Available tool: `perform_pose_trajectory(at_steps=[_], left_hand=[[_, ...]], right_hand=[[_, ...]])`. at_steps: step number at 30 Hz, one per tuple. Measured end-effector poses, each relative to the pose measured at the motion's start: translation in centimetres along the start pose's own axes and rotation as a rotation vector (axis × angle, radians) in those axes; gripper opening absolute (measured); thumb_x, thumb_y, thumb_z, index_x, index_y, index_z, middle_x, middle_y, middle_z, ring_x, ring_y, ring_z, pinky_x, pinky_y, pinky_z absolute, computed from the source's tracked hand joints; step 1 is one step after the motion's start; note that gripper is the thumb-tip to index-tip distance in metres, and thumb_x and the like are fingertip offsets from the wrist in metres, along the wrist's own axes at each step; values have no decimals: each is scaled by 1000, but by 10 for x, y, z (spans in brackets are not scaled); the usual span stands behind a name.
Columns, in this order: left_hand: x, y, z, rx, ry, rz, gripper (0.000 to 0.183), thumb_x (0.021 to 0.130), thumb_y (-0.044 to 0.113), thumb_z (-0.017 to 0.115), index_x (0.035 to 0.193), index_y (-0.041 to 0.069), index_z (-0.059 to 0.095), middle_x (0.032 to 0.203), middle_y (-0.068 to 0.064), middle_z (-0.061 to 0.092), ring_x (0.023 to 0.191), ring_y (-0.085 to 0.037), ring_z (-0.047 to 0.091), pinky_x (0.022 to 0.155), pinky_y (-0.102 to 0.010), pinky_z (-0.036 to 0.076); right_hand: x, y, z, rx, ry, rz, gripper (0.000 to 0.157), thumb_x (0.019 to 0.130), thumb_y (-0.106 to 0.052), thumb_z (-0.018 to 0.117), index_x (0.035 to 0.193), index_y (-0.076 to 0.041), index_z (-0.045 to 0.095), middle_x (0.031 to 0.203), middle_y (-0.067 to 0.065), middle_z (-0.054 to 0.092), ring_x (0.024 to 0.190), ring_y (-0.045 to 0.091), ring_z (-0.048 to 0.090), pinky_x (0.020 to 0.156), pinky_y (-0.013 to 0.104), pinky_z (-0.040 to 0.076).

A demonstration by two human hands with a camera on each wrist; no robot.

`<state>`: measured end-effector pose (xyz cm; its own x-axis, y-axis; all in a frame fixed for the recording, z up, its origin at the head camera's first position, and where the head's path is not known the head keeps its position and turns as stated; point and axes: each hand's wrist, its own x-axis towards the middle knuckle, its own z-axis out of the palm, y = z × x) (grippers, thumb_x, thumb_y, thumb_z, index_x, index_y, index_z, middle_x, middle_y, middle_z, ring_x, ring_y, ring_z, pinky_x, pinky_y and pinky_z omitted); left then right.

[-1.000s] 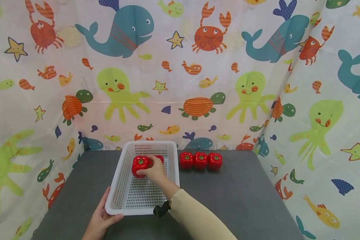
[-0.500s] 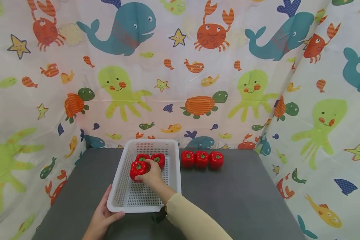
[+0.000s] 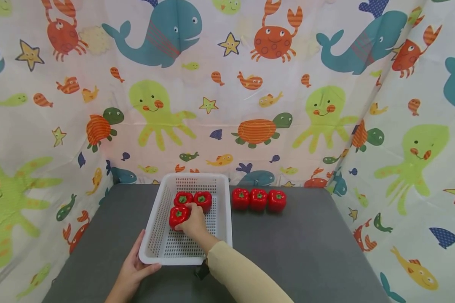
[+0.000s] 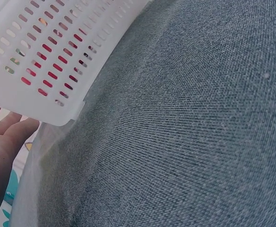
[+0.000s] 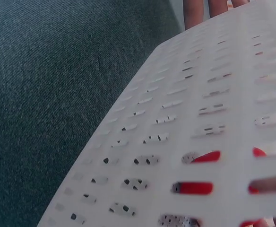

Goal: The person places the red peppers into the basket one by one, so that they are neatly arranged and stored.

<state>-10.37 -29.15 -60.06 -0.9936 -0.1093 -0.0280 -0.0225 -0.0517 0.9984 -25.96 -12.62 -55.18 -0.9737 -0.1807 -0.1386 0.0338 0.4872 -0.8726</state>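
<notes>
A white perforated plastic basket (image 3: pixel 157 225) stands on the dark grey table. My right hand (image 3: pixel 195 223) reaches into it and grips a red bell pepper (image 3: pixel 178 216) with a green stem, thumb at its near side and fingers at its right. Directly behind are two more red bell peppers, the left one (image 3: pixel 183 198) and the right one (image 3: pixel 203 200). At the basket's near left corner, my left hand (image 3: pixel 130 269) holds the wall, fingers along the left side and thumb along the front. The left wrist view shows these fingers (image 4: pixel 20 132) at the basket's lower edge.
Outside the basket, to its right, three red bell peppers (image 3: pixel 258 200) stand side by side in a row near the table's back edge. A curtain (image 3: pixel 220 92) printed with sea animals surrounds the table (image 3: pixel 307 248) at the back and sides.
My right hand has brought the gripped bell pepper slightly toward me inside the basket, uncovering the two behind it. My left hand keeps its place at the corner. The head view has shifted slightly.
</notes>
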Motion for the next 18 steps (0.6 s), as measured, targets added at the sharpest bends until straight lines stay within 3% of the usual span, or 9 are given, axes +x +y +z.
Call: perform_pose_trajectory(at_steps=[5,9,13,18], left_hand=[[1,1,2,6,11,-7,114,84,0,79,163,30,3,167,-10,17,143,-38,39,97,-35,55],[1,1,3,13,27,-14,116,83,2,81,163,32,4,167,-9,17,144,-42,35,97,-36,54],[0,1,3,32,36,-23,115,83,4,81,162,38,5,167,-8,17,143,-35,41,98,-35,54],[-1,1,1,0,0,6,113,85,-2,77,163,29,2,167,-12,16,137,-18,50,97,-33,55]], right_hand=[[4,1,2,-2,14,9,83,68,-15,94,137,-21,47,141,9,50,129,32,50,104,59,49],[5,3,2,-9,13,19,84,67,-16,94,137,-21,46,141,10,50,129,33,49,105,59,49],[3,3,2,-26,0,21,89,67,-18,95,140,-20,45,141,11,51,129,33,50,105,60,48],[-1,2,-2,-49,-25,30,100,66,-22,95,148,-22,38,145,10,50,132,33,49,107,59,47]])
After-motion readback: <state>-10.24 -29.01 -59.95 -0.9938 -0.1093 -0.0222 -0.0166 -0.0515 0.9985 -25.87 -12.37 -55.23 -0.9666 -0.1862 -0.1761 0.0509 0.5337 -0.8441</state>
